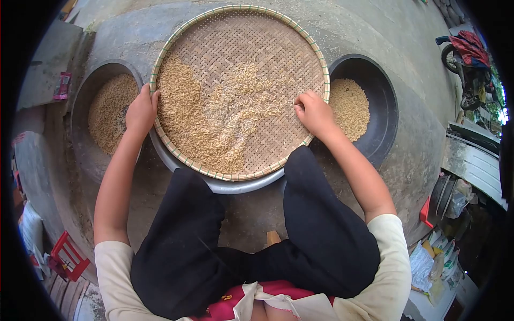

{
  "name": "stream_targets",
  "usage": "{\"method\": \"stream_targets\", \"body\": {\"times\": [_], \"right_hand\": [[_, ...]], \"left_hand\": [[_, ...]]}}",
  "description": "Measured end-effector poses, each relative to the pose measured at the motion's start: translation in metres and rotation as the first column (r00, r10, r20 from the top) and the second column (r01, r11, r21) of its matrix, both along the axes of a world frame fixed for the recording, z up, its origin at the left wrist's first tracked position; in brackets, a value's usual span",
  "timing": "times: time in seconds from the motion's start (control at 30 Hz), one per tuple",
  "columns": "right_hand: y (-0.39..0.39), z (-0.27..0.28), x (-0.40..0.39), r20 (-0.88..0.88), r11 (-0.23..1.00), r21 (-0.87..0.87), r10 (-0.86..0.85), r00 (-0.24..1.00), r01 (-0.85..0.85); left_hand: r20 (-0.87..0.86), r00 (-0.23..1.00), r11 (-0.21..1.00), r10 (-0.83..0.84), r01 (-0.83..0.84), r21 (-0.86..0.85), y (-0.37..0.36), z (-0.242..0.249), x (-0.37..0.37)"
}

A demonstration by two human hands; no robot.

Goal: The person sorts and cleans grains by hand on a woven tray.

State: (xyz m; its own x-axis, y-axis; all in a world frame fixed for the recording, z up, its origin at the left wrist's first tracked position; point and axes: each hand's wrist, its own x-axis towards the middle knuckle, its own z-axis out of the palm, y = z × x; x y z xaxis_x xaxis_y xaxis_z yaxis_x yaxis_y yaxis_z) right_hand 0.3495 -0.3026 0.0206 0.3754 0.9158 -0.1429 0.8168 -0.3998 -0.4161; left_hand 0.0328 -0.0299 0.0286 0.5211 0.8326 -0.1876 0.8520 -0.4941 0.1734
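Observation:
A round woven tray [241, 37] with a green-stitched rim rests over a metal basin [241, 186], close to my knees. Unhusked grain [187, 123] is heaped on the tray's left and lower part and thins out toward the right. My left hand [142, 111] grips the tray's left rim, thumb on the inner side. Over the right side of the tray is my right hand [312, 111], its fingers curled together near the rim; anything between the fingertips is too small to make out.
Dark basins holding grain stand left [80, 107] and right [383, 112] of the tray. A parked motorbike [471, 64] is at the far right. Plastic bags [436, 262] lie lower right, a red plastic chair [69, 257] lower left. A pink packet [62, 85] lies upper left.

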Motion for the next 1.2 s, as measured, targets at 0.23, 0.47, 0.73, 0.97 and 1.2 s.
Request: {"method": "stream_targets", "body": {"times": [0.23,0.47,0.73,0.97,1.2], "right_hand": [[0.002,-0.004,-0.001,0.01,1.0,-0.013,-0.013,1.0,0.013],[-0.002,0.002,0.009,-0.118,0.997,0.015,-0.071,0.991,0.073],[0.024,0.007,0.032,-0.127,0.993,0.117,0.028,0.992,-0.013],[0.046,-0.006,0.039,-0.145,0.996,0.081,-0.016,0.989,0.028],[0.054,-0.007,0.038,-0.128,0.996,0.003,-0.093,0.987,0.094]], "left_hand": [[-0.013,1.0,1.0,-0.009,0.009,-0.004,0.001,-0.001,0.0],[-0.006,1.0,1.0,-0.014,0.014,-0.003,0.001,0.0,0.0],[0.003,1.0,1.0,-0.006,0.006,0.008,-0.001,0.001,0.001],[-0.002,1.0,1.0,-0.004,0.004,0.004,0.0,-0.001,0.0],[-0.011,1.0,1.0,-0.01,0.01,0.012,0.001,-0.002,-0.001]]}}
